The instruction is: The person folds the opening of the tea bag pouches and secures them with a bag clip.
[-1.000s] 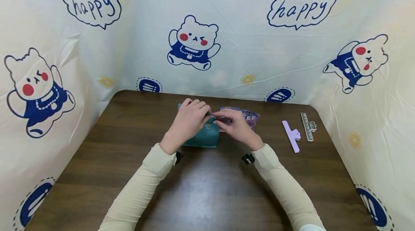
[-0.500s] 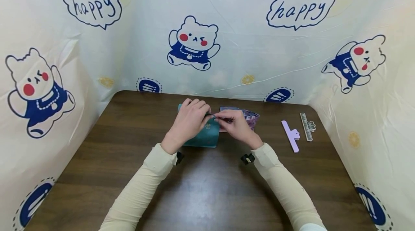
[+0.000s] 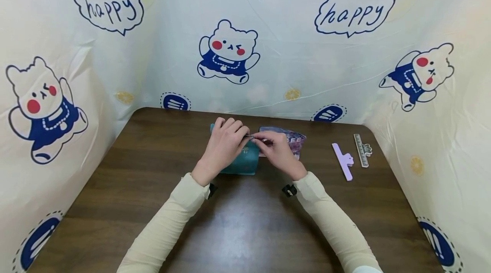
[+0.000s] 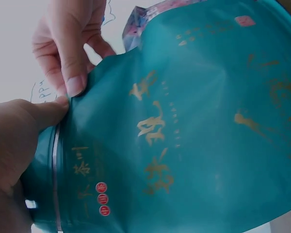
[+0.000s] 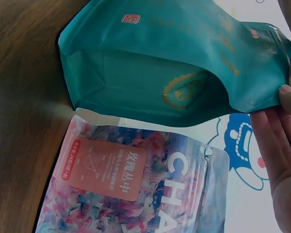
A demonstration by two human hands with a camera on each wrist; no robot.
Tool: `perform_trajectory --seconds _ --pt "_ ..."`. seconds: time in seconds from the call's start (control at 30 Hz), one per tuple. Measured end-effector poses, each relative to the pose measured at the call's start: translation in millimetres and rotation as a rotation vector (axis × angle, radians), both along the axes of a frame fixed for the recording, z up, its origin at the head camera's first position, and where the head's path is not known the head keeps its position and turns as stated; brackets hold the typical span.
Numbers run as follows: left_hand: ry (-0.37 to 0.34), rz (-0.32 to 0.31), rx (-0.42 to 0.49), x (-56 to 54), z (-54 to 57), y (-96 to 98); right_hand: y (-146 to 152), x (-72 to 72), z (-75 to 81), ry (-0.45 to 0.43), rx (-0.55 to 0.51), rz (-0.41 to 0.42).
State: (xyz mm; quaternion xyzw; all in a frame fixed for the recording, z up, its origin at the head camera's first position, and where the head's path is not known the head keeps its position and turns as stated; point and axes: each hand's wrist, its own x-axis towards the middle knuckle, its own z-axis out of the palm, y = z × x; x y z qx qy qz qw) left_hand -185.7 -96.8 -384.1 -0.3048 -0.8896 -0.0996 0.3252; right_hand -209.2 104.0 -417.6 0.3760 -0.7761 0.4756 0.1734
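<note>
A teal tea pouch (image 4: 199, 121) with gold Chinese characters stands on the table, its top end between both hands. My left hand (image 3: 226, 147) grips the top edge from the left, thumb in front, in the head view. With thumb and fingertips, my right hand (image 3: 278, 149) pinches the right corner of that edge. A pale zip strip (image 4: 56, 179) runs across the pouch below its top in the left wrist view. Close beside the pouch, behind my right hand, stands a pink and blue patterned pouch (image 5: 136, 184) with large white letters.
On the right of the wooden table (image 3: 161, 153) lie a purple bag clip (image 3: 342, 161) and a clear ruler-marked clip (image 3: 361, 150). A white cloth with printed bears (image 3: 226, 53) surrounds the back and sides.
Both hands stay at the top of the teal pouch. My right fingers shift slightly along its corner, and the head view moves a little.
</note>
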Motion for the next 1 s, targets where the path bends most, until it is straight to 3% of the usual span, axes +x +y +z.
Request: perform_trajectory --seconds 0.07,0.27,1.0 --pt "0.036 0.014 0.014 1.5 -3.3 0.6 1 -5.4 -7.8 0.031 -0.001 0.005" --pt "0.108 0.034 0.058 4.6 -10.0 1.0 -2 -5.5 -8.8 0.079 -0.015 -0.001" --pt "0.055 0.012 0.052 6.4 -10.8 -2.6 -5 0.0 -1.5 0.001 0.041 -0.039"
